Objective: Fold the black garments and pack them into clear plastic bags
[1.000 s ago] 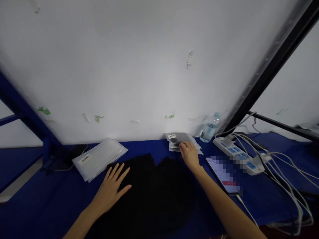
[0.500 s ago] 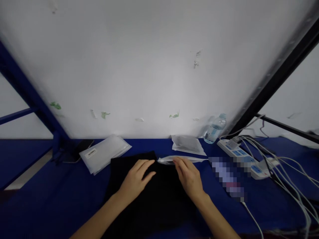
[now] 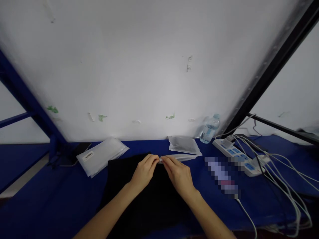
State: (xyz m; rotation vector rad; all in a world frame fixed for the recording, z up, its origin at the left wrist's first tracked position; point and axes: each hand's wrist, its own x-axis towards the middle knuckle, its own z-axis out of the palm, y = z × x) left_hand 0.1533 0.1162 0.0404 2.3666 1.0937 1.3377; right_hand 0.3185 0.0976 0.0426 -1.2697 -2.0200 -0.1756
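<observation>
A black garment (image 3: 139, 202) lies folded on the blue table (image 3: 50, 199) in front of me. Over its far edge I hold a thin clear plastic bag (image 3: 184, 156), which stretches off to the right. My left hand (image 3: 144, 171) and my right hand (image 3: 178, 174) meet at the bag's left end, fingertips pinched on it. Both forearms cross the garment.
A stack of clear bags with a white label (image 3: 101, 156) lies at the left, a smaller stack (image 3: 184, 145) behind my hands. A water bottle (image 3: 209, 128), a white power strip (image 3: 236, 156) with several cables, and a phone (image 3: 223, 176) sit at the right. A white wall stands behind.
My right hand took a bag off the small stack and brought it over the garment. My left hand left the garment and joined it at the bag's left end.
</observation>
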